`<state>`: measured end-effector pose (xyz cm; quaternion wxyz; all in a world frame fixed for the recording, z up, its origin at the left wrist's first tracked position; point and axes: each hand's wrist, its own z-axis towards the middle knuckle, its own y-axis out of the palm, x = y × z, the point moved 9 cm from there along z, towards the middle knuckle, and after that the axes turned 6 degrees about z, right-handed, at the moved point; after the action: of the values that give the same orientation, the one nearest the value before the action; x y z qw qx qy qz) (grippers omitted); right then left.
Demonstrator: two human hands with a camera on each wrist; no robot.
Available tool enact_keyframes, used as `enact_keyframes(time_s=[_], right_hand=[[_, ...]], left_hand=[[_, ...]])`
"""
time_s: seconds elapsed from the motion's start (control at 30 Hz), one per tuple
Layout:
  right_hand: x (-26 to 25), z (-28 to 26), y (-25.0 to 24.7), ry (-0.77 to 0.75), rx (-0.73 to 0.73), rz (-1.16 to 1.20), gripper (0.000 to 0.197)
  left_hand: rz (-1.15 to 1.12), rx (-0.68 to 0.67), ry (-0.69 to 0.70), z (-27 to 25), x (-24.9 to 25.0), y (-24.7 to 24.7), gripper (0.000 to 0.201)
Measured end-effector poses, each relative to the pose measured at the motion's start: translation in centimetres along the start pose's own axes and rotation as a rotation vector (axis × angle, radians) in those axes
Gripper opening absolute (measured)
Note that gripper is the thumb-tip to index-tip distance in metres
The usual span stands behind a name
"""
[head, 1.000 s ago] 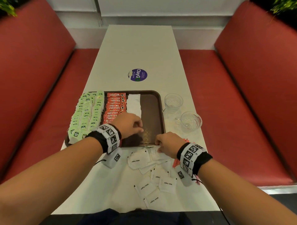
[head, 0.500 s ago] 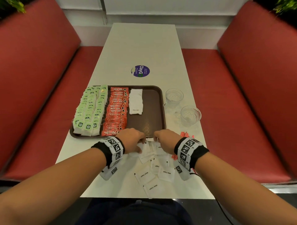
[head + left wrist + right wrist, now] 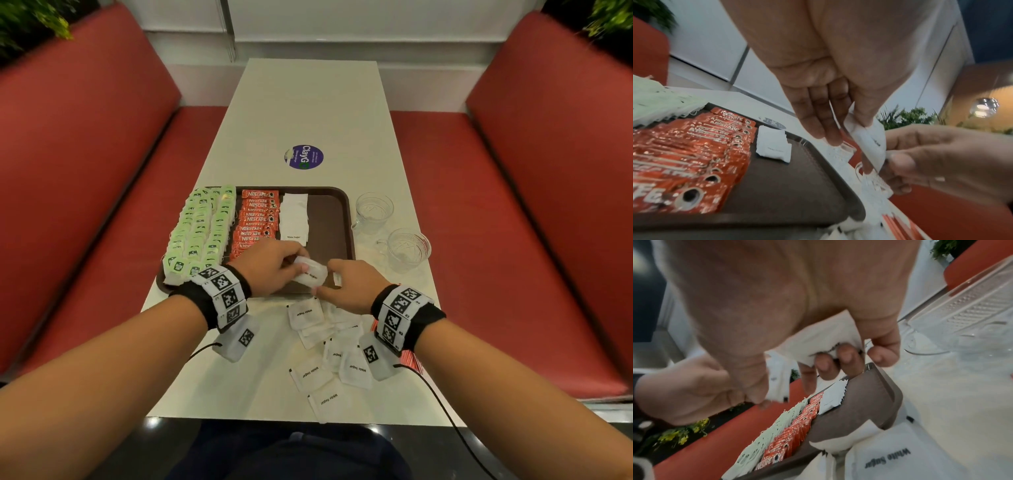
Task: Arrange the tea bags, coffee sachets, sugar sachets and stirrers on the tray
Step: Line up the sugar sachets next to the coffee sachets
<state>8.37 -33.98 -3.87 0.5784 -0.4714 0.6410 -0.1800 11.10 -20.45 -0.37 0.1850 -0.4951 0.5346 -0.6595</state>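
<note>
While both hands meet over the near edge of the tray, the scene is laid out as follows.

Hands: a white sugar sachet (image 3: 310, 274) is pinched between the left hand (image 3: 270, 265) and the right hand (image 3: 352, 289), held just above the tray's near right part; in the left wrist view the sachet (image 3: 867, 142) is seen gripped by the left thumb and fingers (image 3: 816, 116) at one end and by the right hand (image 3: 937, 162) at the other. In the right wrist view a further white sachet (image 3: 822, 340) is seen curled under the right fingers (image 3: 846, 358).

Tray: a brown tray (image 3: 334, 219) is set on the counter (image 3: 308, 102), its right part bare.

Tea bags: green tea bags (image 3: 202, 233) are ranked in rows at the tray's left side.

Coffee sachets: red coffee sachets (image 3: 257, 219) are overlapped in a column just beside the tea bags.

Sugar on tray: a short column of white sachets (image 3: 294, 219) is laid right of the coffee.

Loose sugar: a scatter of sugar sachets (image 3: 325, 359) is left on the counter, near the tray's front edge.

Stirrers: red-striped stirrers (image 3: 409, 359) are glimpsed under the right wrist, mostly hidden.

Glasses: two clear glass cups (image 3: 407, 248) are stood right of the tray.
</note>
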Motion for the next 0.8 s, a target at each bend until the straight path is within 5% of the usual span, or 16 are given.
enact_keyframes(time_s=[0.2, 0.4, 0.53, 0.7, 0.8], right_hand=[[-1.3, 1.2, -1.3, -0.135, 0.132, 0.168, 0.015], [-0.4, 2.6, -0.5, -0.083, 0.046, 0.087, 0.025], [0.7, 3.5, -1.0, 0.005, 0.089, 0.128, 0.034], [0.5, 3.7, -1.8, -0.007, 0.061, 0.36, 0.037], [1.2, 4.2, -1.9, 0.026, 0.032, 0.33, 0.022]], left_hand=[[-0.104, 0.075, -0.017, 0.2, -1.0, -1.1, 0.003], [0.011, 0.016, -0.046, 1.5, -2.5, -0.5, 0.007], [0.087, 0.102, -0.207, 3.8, -5.1, -1.5, 0.017], [0.289, -0.031, -0.354, 7.4, -8.6, -0.5, 0.029], [0.289, -0.078, -0.373, 9.2, -9.3, 0.2, 0.03]])
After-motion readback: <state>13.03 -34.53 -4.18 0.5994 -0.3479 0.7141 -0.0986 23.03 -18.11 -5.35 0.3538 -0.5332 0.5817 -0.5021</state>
